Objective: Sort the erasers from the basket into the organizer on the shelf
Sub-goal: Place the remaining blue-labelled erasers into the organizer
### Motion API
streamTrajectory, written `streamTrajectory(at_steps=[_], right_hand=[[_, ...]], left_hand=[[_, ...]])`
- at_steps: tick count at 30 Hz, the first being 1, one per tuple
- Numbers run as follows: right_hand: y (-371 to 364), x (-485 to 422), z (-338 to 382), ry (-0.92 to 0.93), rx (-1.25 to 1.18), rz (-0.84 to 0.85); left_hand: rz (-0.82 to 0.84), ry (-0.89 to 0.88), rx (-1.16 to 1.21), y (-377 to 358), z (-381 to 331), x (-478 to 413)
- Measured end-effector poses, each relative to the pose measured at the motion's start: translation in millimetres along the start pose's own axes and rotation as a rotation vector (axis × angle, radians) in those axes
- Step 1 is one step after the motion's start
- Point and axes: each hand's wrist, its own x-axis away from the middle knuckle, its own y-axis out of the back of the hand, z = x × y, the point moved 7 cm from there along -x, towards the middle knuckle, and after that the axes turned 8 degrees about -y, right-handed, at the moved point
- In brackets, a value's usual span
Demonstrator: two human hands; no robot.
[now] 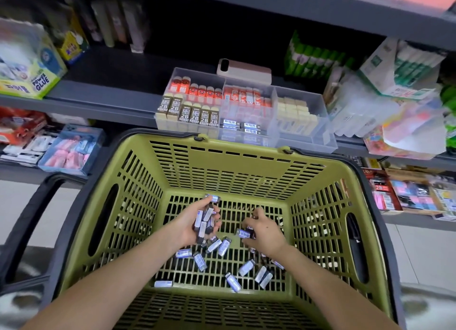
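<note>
My left hand (195,227) is cupped around a bundle of erasers (204,221), while my right hand (264,231) pinches one more eraser (243,233) just beside it, both low in the green basket (138,181). More loose erasers (233,281) lie scattered below my hands toward the frame's bottom, pointing every way. The organizer (306,132) sits above, upper centre on the shelf (111,100), matching ones lying in its middle front; the left hand is fuller.
</note>
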Motion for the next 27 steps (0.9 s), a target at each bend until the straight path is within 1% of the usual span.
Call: streamTrajectory(at_steps=[3, 6, 8, 9, 12, 13, 14, 15, 16, 17, 18, 19, 20, 21, 22, 23, 25, 27], right_hand=[[12, -4, -6, -0.1, -0.195, -0.048], [40, -6, -1, -0.18, -0.436, -0.114], [57, -6, 21, -0.109, -0.562, -0.088], [63, -4, 36, -0.046, -0.585, -0.039], [64, 6, 70, 0.114, -0.519, 0.124], [63, 9, 74, 0.137, -0.56, 0.163], [66, 11, 74, 0.127, -0.676, 0.19], [69, 9, 68, 0.081, -0.805, 0.182], [69, 5, 57, 0.013, -0.845, 0.136], [68, -1, 43, -0.068, -0.745, 0.082], [63, -6, 27, -0.151, -0.504, 0.055], [54, -8, 13, -0.227, -0.225, 0.074], [41, -7, -1, -0.293, -0.007, 0.126], [27, -4, -12, -0.344, 0.106, 0.188], [13, -2, -20, -0.369, 0.103, 0.238], [3, -2, -24, -0.37, 0.03, 0.258], [-5, -5, -25, -0.35, -0.166, 0.247], [2, -11, -24, -0.334, -0.272, 0.205]], left_hand=[[0.013, 0.009, 0.01, -2, 1, -1], [0.024, 0.037, -0.011, -4, 6, -1], [0.053, 0.061, -0.013, -7, 10, 0], [0.082, 0.073, -0.006, -10, 11, 1], [0.179, 0.095, 0.039, -20, 12, 4], [0.196, 0.097, 0.056, -22, 12, 4], [0.208, 0.095, 0.074, -24, 12, 5], [0.215, 0.089, 0.092, -25, 11, 5], [0.211, 0.086, 0.111, -26, 11, 5], [0.197, 0.084, 0.131, -26, 11, 5], [0.181, 0.083, 0.149, -26, 10, 5], [0.167, 0.081, 0.164, -25, 9, 5], [0.161, 0.077, 0.173, -25, 8, 5], [0.161, 0.074, 0.174, -26, 6, 5], [0.166, 0.07, 0.169, -28, 4, 6], [0.172, 0.061, 0.159, -30, 2, 8], [0.178, 0.042, 0.139, -35, -5, 12], [0.193, 0.034, 0.145, -42, -13, 17]])
